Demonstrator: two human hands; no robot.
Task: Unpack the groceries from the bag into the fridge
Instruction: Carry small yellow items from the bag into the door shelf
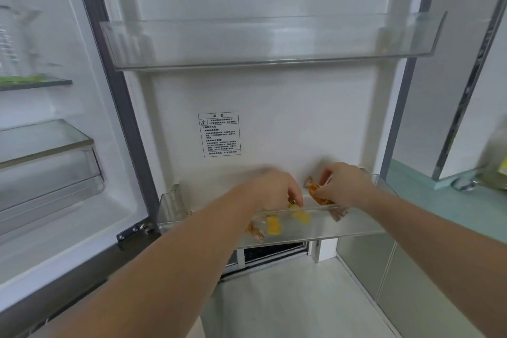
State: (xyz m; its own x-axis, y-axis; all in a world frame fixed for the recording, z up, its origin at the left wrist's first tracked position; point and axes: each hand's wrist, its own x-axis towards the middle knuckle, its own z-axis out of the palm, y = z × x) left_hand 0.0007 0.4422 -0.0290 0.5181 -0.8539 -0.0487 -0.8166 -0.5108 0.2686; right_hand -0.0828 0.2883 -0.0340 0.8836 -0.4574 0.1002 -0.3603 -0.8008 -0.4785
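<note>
Orange twist-wrapped candy (318, 195) is pinched in the right hand (347, 182) above the clear plastic lower door bin (356, 221) of the white fridge door (274, 107). The left hand (274, 189), fingers curled down, holds a yellow wrapped candy (291, 202); more yellow candies (273, 225) lie in the bin.

The left hand (274, 189) is smeared by motion so its fingertips cannot be made out, the warning label (219, 134) carries print too small to read, and the bottle (496, 162) on the table (428, 200) is blurred and cut by the right edge.
</note>
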